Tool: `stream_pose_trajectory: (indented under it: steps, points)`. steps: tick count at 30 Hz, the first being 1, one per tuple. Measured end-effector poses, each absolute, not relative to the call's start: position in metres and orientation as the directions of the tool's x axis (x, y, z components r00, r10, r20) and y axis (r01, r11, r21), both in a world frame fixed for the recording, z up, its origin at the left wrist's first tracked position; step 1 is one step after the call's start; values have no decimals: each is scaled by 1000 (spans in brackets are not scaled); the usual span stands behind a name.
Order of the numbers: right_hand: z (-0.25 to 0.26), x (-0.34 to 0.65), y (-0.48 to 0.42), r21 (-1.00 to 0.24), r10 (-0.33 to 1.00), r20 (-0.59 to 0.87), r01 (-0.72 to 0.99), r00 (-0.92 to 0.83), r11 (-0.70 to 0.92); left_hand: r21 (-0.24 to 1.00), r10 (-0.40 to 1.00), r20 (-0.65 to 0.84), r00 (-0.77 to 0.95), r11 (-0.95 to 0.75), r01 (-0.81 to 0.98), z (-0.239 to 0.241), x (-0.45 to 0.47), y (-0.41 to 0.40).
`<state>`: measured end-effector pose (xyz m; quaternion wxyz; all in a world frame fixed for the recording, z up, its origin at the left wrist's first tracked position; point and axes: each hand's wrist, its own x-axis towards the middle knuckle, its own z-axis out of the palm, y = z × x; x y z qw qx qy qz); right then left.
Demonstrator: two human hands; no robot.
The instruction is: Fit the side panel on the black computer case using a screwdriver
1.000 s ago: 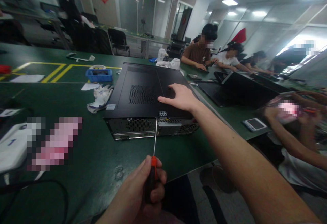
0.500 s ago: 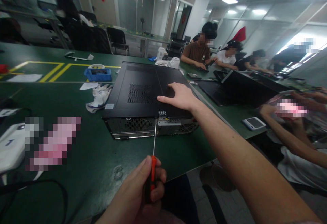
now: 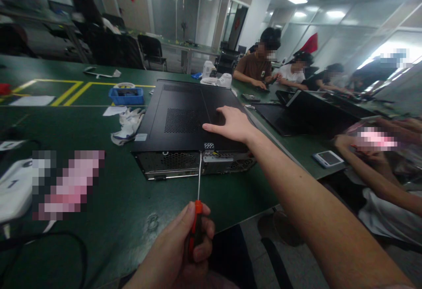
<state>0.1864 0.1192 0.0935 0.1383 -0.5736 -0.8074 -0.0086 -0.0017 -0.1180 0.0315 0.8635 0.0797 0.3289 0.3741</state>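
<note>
Computer case [image 3: 184,119]: black, lying flat on the green surface [image 3: 82,126], perforated panel upward, slotted face on its near side.

Screwdriver [image 3: 198,206]: red-and-black handle, on the near side of the case; tip at the case's upper near edge, beside the chequered label [image 3: 209,146]; exact seating too small to tell.

Left hand [image 3: 180,240]: grip clamped round the screwdriver handle.

Right hand [image 3: 234,126]: fingers spread apart, nothing grasped, resting on the right part of the case top.

White gloves [image 3: 128,126]: crumpled, just left of the case; count unclear.

Blue tray [image 3: 130,100]: left of the case, beyond the gloves.

Handling note, by judgement: shaft best square to the near face, with even inward push against slipping; right palm pressing down would check sliding.
</note>
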Motion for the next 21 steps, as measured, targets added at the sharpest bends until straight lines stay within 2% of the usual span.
stream_pose_trajectory:
  steps: [13, 21]
  points:
    - [94, 186, 117, -140, 926, 235, 933, -295, 333, 406, 692, -527, 493, 715, -570, 32, -1, -119]
    - [94, 187, 113, -130, 929, 222, 935, -298, 331, 337, 629, -586, 511, 763, -552, 32, -3, -120]
